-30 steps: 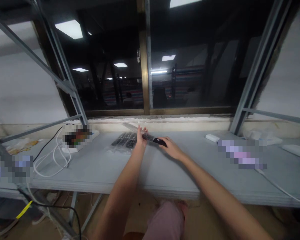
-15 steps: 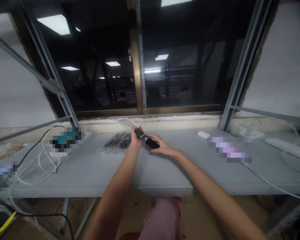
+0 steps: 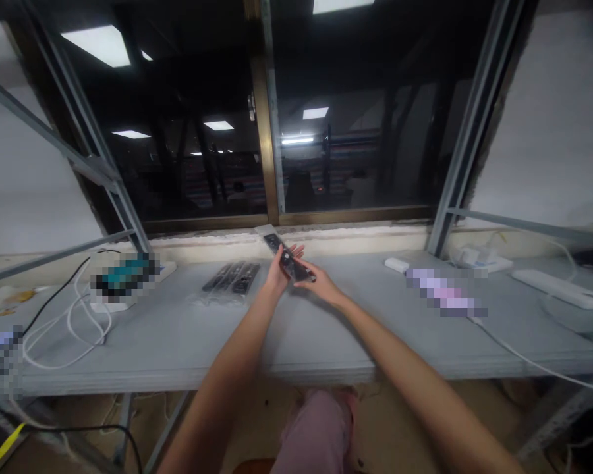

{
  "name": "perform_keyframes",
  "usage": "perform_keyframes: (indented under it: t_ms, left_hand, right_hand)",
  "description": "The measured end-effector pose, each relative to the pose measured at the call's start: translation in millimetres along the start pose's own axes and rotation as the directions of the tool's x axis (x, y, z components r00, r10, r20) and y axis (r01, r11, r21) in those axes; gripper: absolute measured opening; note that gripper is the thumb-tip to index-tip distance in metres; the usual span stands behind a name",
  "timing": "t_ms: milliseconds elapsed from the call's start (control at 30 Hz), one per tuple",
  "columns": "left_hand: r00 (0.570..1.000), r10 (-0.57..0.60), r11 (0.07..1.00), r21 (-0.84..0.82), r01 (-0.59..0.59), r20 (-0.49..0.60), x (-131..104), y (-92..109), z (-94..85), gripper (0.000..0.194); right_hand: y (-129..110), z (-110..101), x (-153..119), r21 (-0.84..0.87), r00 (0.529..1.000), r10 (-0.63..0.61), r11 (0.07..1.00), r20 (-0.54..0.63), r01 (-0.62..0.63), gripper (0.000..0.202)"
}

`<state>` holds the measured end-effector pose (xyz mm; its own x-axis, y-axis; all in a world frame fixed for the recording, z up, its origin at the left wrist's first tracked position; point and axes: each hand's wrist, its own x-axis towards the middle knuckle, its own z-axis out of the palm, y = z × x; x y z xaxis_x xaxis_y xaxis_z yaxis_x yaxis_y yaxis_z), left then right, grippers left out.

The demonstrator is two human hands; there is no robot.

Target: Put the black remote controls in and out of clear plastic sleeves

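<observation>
A black remote control (image 3: 287, 259) in a clear plastic sleeve (image 3: 267, 230) is held above the table, tilted with its far end to the left. My left hand (image 3: 278, 271) is closed around its middle, the fingers showing beyond the far side. My right hand (image 3: 321, 284) grips the near end, thumb and fingers about it. Left of my hands, several more black remote controls (image 3: 231, 279) in clear sleeves lie side by side on the grey table (image 3: 326, 336).
A blurred-out teal and black object (image 3: 126, 275) with white cables (image 3: 74, 359) is at the left. To the right lie a white plug (image 3: 396, 265), a blurred purple object (image 3: 442, 289) and a white power strip (image 3: 561, 289). Metal posts and a window stand behind the table.
My left hand has slid along the remote control towards its middle, and more of its far end shows. The sleeve now sits closer around the remote control.
</observation>
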<state>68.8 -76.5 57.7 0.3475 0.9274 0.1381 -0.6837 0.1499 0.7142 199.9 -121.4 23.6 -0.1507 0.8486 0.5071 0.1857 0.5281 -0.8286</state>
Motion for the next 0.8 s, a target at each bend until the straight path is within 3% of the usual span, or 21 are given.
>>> perform_keyframes:
  t_ms: [100,167,400,633,700,800]
  left_hand:
    - [0.999,-0.010,1.000,0.029,0.011,-0.031,-0.3,-0.8,-2.1,0.047]
    - [0.999,-0.025,0.999,0.045,0.027,-0.039,-0.4,-1.1,-3.7,0.049]
    - [0.987,-0.158,0.955,0.259,0.146,0.025,0.5,-15.8,-4.4,0.041]
    - [0.977,-0.163,0.839,0.502,0.209,-0.134,2.3,-21.7,-9.7,0.039]
    - [0.965,-0.166,0.764,0.593,0.255,-0.201,2.5,-19.6,-13.6,0.036]
    - [0.935,-0.183,0.579,0.735,0.353,-0.305,1.2,-13.1,-26.7,0.033]
  right_hand:
    - [3.1,-0.4,2.0,0.146,0.993,0.047,0.987,0.111,-0.063,0.080]
    - [4.9,-0.1,2.7,0.192,0.990,0.083,0.976,0.111,-0.103,0.079]
    - [7.7,-4.9,3.4,0.179,0.974,0.141,0.978,-0.177,-0.110,0.047]
    - [12.7,-3.7,-0.6,-0.068,0.955,0.091,0.991,-0.283,-0.114,0.031]
    - [12.5,-3.5,-2.3,-0.153,0.955,0.079,0.980,-0.284,-0.126,0.027]
    - [11.5,-1.9,-5.0,-0.273,0.968,0.070,0.952,-0.241,-0.137,0.018]
